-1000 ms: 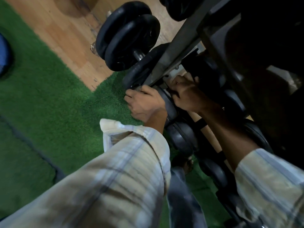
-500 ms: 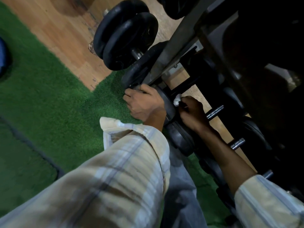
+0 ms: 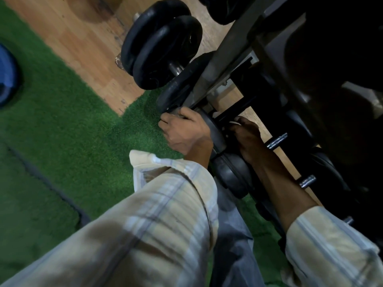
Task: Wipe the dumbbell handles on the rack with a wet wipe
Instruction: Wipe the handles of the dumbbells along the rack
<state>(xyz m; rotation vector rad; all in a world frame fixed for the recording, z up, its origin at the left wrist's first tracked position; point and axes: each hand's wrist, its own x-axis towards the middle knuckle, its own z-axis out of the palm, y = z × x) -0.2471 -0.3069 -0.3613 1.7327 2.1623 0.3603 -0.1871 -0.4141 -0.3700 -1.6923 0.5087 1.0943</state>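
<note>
hands curl low at the rack (image 3: 232, 48): left hand (image 3: 184, 131) gripping a dumbbell head (image 3: 215, 133) (right hand (image 3: 247, 137) pinching the wipe (image 3: 235, 122)).

The right hand (image 3: 247, 139) slid back along the dumbbell handle (image 3: 276, 140) — wet wipe (image 3: 235, 123) now barely showing.

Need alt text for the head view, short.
A person's right hand holds a white wet wipe at a dumbbell handle low on the dark metal rack, while the left hand grips a black dumbbell end over green turf.

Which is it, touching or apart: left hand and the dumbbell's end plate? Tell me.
Touching. The head view shows the left hand with fingers curled over the rim of the dumbbell end plate, no gap visible.
</note>
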